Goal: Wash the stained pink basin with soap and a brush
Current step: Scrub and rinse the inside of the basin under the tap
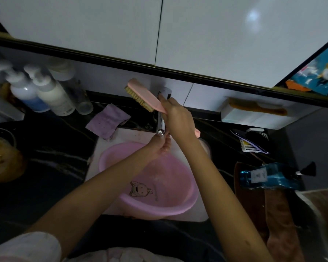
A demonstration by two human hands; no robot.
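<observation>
**Brush raised over basin**

Head view: the pink basin [178,209] fills the white sink [95,163] mid-frame, with little room at its edges. Right hand [175,118] grips the pink brush [144,95] above the faucet [161,129]. Left hand [159,147], loosely cupped, holds nothing under the spout.

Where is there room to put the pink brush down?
The dark counter left of the sink is bare, between the purple cloth, the pump bottles and the pink basin. The right side is crowded with a blue bottle and brown towel. The basin fills the sink.
</observation>
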